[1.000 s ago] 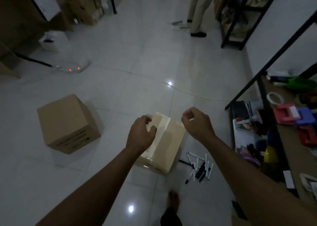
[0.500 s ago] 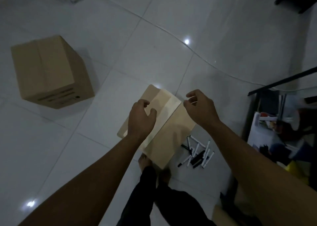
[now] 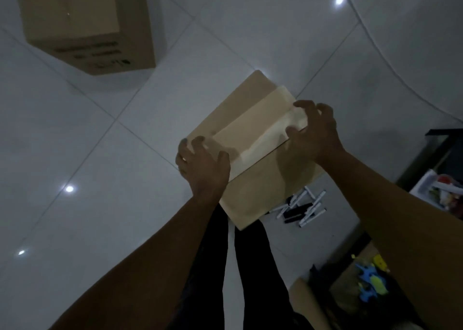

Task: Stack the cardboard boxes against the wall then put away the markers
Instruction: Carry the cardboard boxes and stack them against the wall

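Note:
A taped cardboard box (image 3: 253,139) sits on the white tiled floor just in front of my legs. My left hand (image 3: 203,164) grips its near left edge, fingers curled over the top. My right hand (image 3: 313,129) grips the far right edge, where the wide tape strip ends. A second, larger cardboard box (image 3: 85,21) stands on the floor at the upper left, with printing on its side. Several markers (image 3: 304,208), white and black, lie in a loose heap on the floor right of the held box, close to its lower corner.
A black shelf frame (image 3: 443,139) stands at the right edge, with a white bin of small items (image 3: 441,192) below it. Blue and yellow toys (image 3: 370,279) lie in a carton at the lower right. White floor tiles spread out to the left.
My head has tilted down and come closer to the box. Both hands have moved from above the box's top to its opposite edges and taken hold.

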